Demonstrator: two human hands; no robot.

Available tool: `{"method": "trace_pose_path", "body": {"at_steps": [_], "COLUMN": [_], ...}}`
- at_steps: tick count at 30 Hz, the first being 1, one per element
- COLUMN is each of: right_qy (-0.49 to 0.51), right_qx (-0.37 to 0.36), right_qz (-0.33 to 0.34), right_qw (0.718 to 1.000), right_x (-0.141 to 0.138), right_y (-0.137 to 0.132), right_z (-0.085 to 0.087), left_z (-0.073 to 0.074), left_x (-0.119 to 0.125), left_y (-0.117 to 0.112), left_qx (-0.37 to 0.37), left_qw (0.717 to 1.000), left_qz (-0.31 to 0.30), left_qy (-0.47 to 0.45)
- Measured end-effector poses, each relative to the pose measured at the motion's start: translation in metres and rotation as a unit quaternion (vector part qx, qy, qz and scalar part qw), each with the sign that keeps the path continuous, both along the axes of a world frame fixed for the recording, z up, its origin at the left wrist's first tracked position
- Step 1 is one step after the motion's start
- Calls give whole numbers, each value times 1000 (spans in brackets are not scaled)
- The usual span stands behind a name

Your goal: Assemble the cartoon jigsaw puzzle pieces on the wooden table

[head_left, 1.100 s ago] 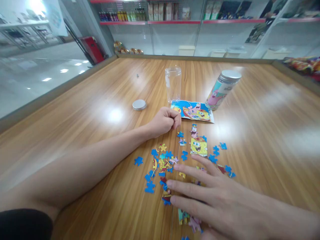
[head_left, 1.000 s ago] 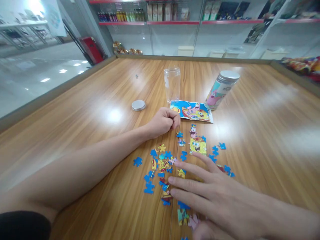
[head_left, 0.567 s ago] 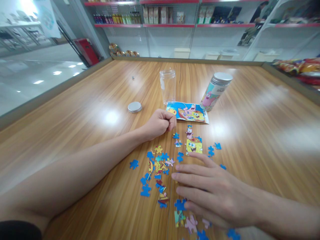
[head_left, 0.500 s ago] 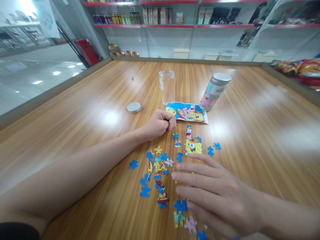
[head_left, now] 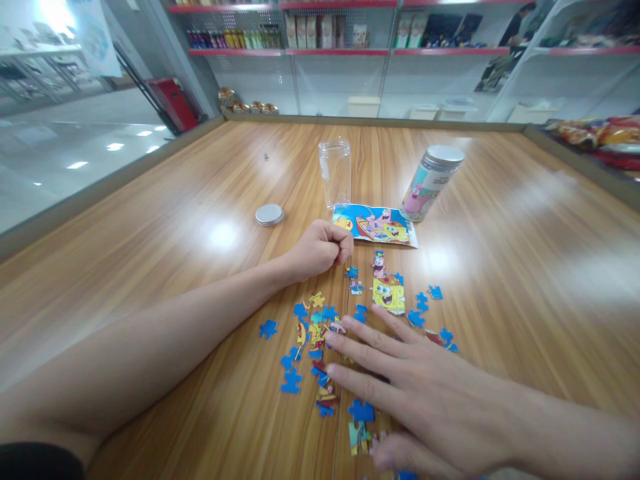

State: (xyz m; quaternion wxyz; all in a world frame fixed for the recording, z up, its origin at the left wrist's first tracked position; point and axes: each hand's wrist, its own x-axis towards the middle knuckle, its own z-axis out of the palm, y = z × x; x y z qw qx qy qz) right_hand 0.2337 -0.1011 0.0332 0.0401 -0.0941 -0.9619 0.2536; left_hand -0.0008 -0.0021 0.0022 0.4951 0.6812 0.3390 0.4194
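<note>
Loose puzzle pieces point(head_left: 291, 382) lie around a joined section point(head_left: 389, 295) on the table point(head_left: 525, 320) — sorting seems the current step. The right hand point(head_left: 425, 393) is spread over some, gripping nothing visible; next probably calls for a fingertip pinch. The left hand point(head_left: 323, 247) is fisted — contents hidden.

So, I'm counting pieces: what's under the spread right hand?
Beside the bare right hand, a flat blue jigsaw piece shows; a pink jigsaw piece is partly covered; anything beneath the palm is hidden.
</note>
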Motion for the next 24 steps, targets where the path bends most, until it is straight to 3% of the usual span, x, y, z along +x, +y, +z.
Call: {"method": "trace_pose_path", "body": {"at_steps": [7,24], "right_qy": [-31,-19], "right_qx": [-28,87], "right_qz": [37,-1], "right_qw": [998,996], "right_x": [2,4], "right_y": [-3,-13], "right_z": [4,2], "left_z": [1,-7], "left_x": [0,-8], "left_y": [-2,0], "left_qx": [-3,-14], "left_qw": [1000,1000], "left_qz": [6,-4], "left_qy": [6,3]}}
